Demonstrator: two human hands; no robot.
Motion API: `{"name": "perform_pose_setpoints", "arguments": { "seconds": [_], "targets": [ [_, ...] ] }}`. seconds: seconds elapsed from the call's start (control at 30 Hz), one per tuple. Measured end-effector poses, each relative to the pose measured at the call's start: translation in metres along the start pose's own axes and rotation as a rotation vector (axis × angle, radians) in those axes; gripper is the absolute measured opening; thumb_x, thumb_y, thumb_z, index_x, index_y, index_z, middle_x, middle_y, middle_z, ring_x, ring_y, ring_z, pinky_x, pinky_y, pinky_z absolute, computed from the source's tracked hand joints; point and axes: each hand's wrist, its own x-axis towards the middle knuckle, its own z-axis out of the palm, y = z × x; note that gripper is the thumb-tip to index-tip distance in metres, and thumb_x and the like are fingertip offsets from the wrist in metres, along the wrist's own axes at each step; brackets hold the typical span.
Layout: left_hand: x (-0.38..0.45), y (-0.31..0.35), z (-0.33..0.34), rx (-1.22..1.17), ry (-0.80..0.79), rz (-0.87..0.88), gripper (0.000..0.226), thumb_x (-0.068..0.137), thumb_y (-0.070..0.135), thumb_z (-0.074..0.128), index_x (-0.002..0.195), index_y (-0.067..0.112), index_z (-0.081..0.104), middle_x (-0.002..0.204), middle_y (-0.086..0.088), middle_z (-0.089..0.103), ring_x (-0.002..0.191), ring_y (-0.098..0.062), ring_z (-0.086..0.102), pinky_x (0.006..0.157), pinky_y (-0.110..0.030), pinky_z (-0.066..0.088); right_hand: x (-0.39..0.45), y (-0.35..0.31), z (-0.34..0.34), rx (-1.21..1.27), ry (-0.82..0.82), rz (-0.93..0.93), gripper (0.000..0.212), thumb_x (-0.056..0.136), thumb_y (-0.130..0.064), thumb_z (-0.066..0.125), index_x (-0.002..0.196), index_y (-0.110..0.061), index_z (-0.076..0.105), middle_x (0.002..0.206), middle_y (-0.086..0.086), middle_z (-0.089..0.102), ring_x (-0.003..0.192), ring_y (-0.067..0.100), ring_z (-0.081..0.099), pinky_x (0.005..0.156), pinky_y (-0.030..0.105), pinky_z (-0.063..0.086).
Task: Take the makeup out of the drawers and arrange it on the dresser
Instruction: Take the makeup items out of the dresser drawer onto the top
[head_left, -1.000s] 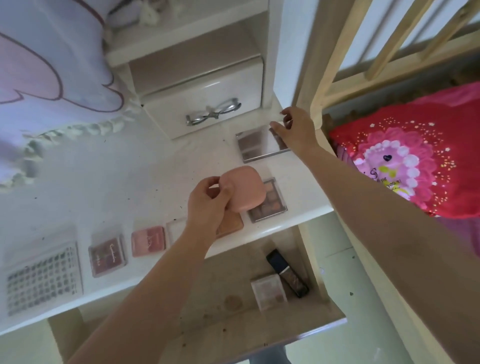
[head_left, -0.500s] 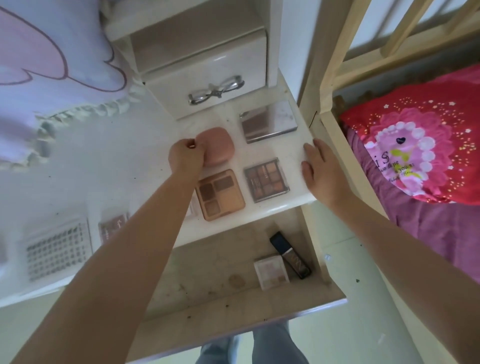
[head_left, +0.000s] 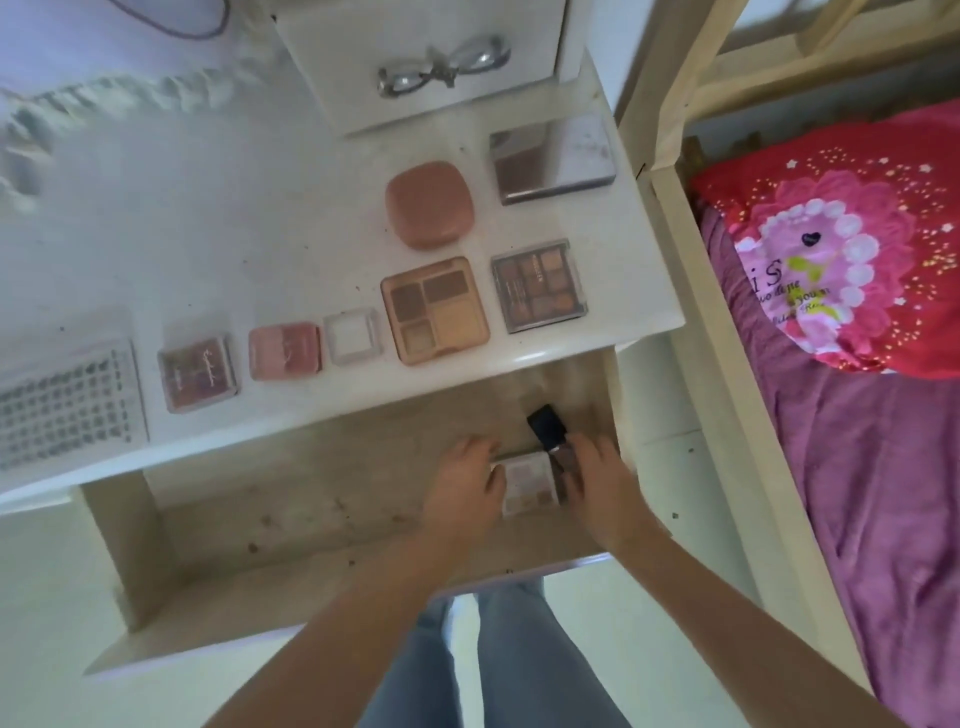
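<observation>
Both hands are down in the open drawer (head_left: 291, 499). A small pale palette (head_left: 525, 483) lies between them. My left hand (head_left: 462, 480) touches its left edge with the thumb. My right hand (head_left: 600, 480) lies at its right edge, over the lower part of a dark bottle with a black cap (head_left: 545, 423). Motion blur hides any firm grip. On the dresser top (head_left: 249, 234) lie a pink compact (head_left: 430, 205), a mirrored palette (head_left: 553, 158), a brown palette (head_left: 540, 285), a peach palette (head_left: 435, 310), a clear white case (head_left: 353, 335), a pink blush (head_left: 284, 351) and a small clear palette (head_left: 198, 371).
A sticker sheet (head_left: 67, 400) lies at the dresser's left front. A small shut drawer with a bow handle (head_left: 441, 65) stands at the back. A wooden bed frame (head_left: 691, 291) and a red pillow (head_left: 831, 234) close off the right side.
My left hand let go of the pink compact on the dresser. Both hands dropped into the drawer, either side of the small palette. The view tilted down.
</observation>
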Motion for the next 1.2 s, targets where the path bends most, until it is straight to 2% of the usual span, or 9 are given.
{"name": "perform_pose_setpoints", "arguments": {
  "seconds": [0.07,0.2,0.3,0.43,0.6,0.77,0.87,1.03,1.2],
  "targets": [
    [0.011,-0.017,0.021,0.054,-0.143,-0.11,0.041,0.09,0.016,0.047,0.13,0.006,0.043,0.134,-0.013,0.046,0.122,-0.025,0.043,0.101,-0.025,0.028,0.005,-0.004,0.015,-0.026,-0.057,0.103,0.048,0.094,-0.02,0.041,0.139,-0.013,0.025,0.134,0.01,0.04,0.115,0.022,0.047,0.098,0.027,0.037],
    [0.015,-0.027,0.049,0.143,-0.312,-0.104,0.045,0.09,0.019,0.047,0.133,0.009,0.039,0.138,-0.012,0.041,0.123,-0.025,0.041,0.096,-0.022,0.023,0.019,-0.003,0.035,-0.152,-0.068,0.208,0.049,0.094,-0.019,0.042,0.139,-0.012,0.023,0.135,0.013,0.036,0.122,0.025,0.039,0.106,0.033,0.032],
    [0.021,-0.029,0.051,0.203,-0.279,-0.115,0.037,0.089,0.016,0.048,0.125,0.007,0.045,0.13,-0.015,0.045,0.118,-0.027,0.043,0.091,-0.024,0.028,0.024,0.001,0.036,-0.112,-0.039,0.202,0.045,0.093,-0.015,0.044,0.135,-0.012,0.028,0.13,0.014,0.043,0.116,0.028,0.044,0.1,0.034,0.037],
    [0.032,-0.029,0.045,0.176,-0.329,-0.135,0.034,0.087,0.015,0.053,0.118,0.002,0.049,0.124,-0.02,0.044,0.11,-0.033,0.047,0.09,-0.031,0.038,0.023,0.01,0.032,-0.031,-0.074,0.164,0.049,0.09,-0.016,0.05,0.134,-0.012,0.03,0.127,0.017,0.046,0.111,0.032,0.049,0.092,0.038,0.042],
    [0.021,-0.041,0.046,0.117,-0.269,-0.111,0.036,0.086,0.011,0.052,0.122,0.004,0.046,0.126,-0.018,0.045,0.113,-0.031,0.045,0.091,-0.029,0.032,0.025,0.008,0.034,-0.122,-0.072,0.124,0.046,0.091,-0.016,0.048,0.133,-0.009,0.029,0.123,0.018,0.05,0.107,0.032,0.052,0.088,0.038,0.044],
    [0.019,-0.045,0.049,0.087,-0.223,-0.078,0.034,0.085,0.012,0.054,0.117,0.003,0.048,0.122,-0.019,0.047,0.111,-0.031,0.044,0.09,-0.03,0.031,0.026,0.009,0.033,-0.039,-0.032,0.156,0.046,0.089,-0.014,0.052,0.129,-0.006,0.032,0.117,0.019,0.056,0.101,0.034,0.056,0.082,0.038,0.046],
    [0.019,-0.043,0.052,0.067,-0.217,-0.042,0.032,0.082,0.011,0.057,0.111,0.001,0.05,0.119,-0.019,0.049,0.11,-0.031,0.044,0.086,-0.028,0.03,0.02,0.007,0.03,0.057,0.014,0.221,0.049,0.086,-0.012,0.056,0.129,-0.008,0.033,0.118,0.016,0.057,0.103,0.032,0.057,0.087,0.037,0.047],
    [0.023,-0.042,0.056,0.156,-0.244,-0.014,0.036,0.082,0.018,0.059,0.114,0.006,0.048,0.121,-0.015,0.051,0.114,-0.027,0.041,0.088,-0.028,0.028,-0.004,0.005,0.021,0.196,0.115,0.247,0.052,0.082,-0.006,0.061,0.129,-0.009,0.037,0.122,0.013,0.056,0.109,0.03,0.055,0.095,0.035,0.043],
    [0.021,-0.032,0.051,0.193,-0.244,-0.039,0.036,0.084,0.017,0.057,0.117,0.006,0.048,0.124,-0.015,0.048,0.117,-0.028,0.04,0.094,-0.03,0.031,-0.026,0.01,-0.004,0.365,0.26,0.276,0.054,0.077,-0.005,0.067,0.123,-0.011,0.04,0.112,0.007,0.06,0.101,0.025,0.059,0.085,0.026,0.044]
  ]
}}
